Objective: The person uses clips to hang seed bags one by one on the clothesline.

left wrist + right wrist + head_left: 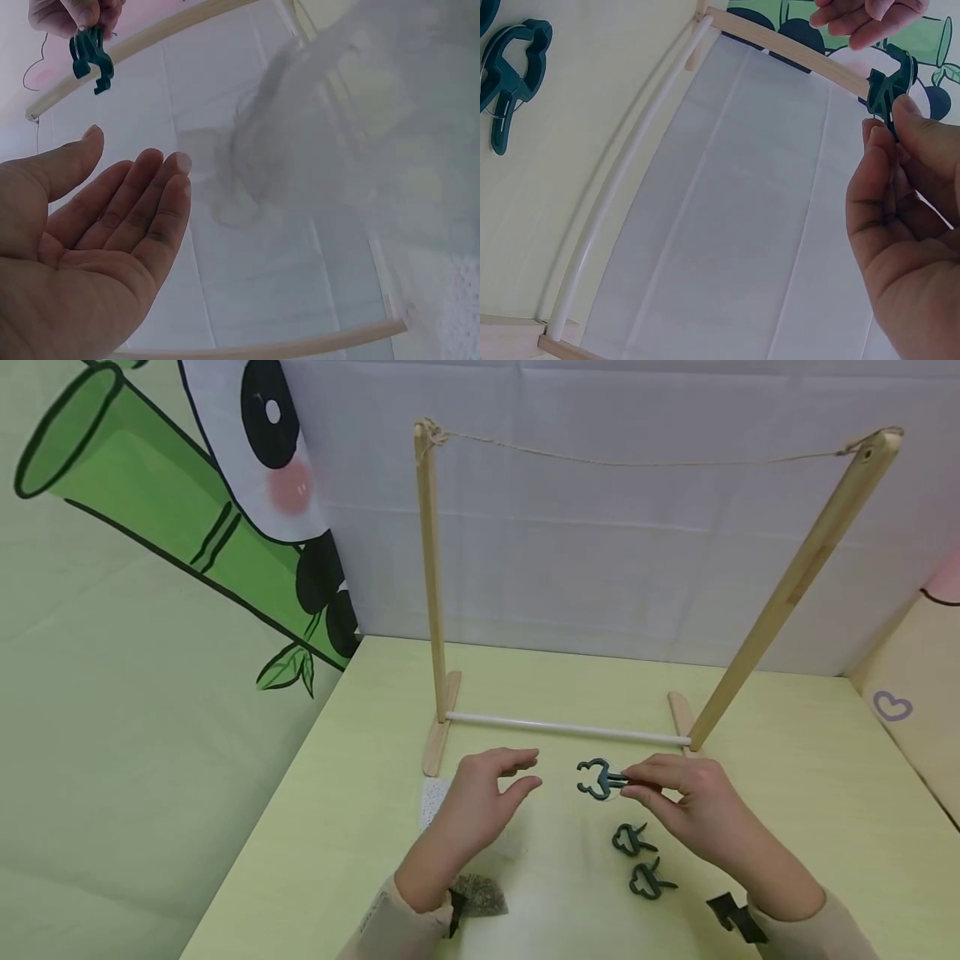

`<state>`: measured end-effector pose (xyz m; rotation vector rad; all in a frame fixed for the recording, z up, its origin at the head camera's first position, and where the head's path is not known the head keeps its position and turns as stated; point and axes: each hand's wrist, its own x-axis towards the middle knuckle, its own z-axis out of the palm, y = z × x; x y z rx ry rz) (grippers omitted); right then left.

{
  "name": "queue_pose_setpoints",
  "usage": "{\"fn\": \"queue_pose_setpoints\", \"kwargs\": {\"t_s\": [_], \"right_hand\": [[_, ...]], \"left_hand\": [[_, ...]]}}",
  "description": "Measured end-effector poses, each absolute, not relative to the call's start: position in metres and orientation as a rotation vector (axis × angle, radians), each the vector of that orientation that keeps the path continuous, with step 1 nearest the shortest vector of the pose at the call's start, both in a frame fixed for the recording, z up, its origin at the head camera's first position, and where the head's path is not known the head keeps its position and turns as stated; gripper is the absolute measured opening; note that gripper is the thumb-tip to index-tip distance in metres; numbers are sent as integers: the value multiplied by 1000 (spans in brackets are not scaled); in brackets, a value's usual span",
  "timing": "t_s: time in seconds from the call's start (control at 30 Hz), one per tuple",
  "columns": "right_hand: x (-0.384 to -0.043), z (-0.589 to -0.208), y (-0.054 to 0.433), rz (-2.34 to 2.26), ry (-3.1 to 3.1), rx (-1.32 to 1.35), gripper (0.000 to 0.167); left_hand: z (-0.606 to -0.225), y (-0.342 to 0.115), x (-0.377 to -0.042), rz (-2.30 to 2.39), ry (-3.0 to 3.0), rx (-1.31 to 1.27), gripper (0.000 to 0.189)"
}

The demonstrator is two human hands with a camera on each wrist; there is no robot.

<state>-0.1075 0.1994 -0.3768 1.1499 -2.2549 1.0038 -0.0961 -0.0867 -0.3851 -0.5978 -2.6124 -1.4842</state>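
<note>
My right hand (693,793) pinches the handles of a dark green spring clip (598,779) between thumb and fingers. The clip's curved jaws are spread and point left; in the right wrist view the clip (891,79) rises above the fingertips. My left hand (483,793) is held a short way to the left, fingers extended, thumb apart, palm toward the clip. Nothing lies in that palm in the left wrist view, where the hand (105,247) is apart from the clip (91,56). Two similar green clips, one (630,839) above another (649,881), lie on the table below.
Behind the hands stands a frame with wooden posts (431,577), a white rod (562,725) low down and a slack string (600,462) on top. A small clear bag of brownish bits (480,896) and a white speckled piece (432,797) lie by the left forearm.
</note>
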Motion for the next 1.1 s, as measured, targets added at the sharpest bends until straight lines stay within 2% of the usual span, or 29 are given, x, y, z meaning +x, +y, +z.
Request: {"fn": "queue_pose_setpoints", "kwargs": {"t_s": [0.43, 1.1], "right_hand": [[-107, -377, 205, 985, -2306, 1117, 27], [-105, -371, 209, 973, -2320, 1091, 34]], "left_hand": [[-408, -128, -110, -1469, -2740, -473, 32], [-436, -154, -134, -1250, -3048, -570, 32]]}}
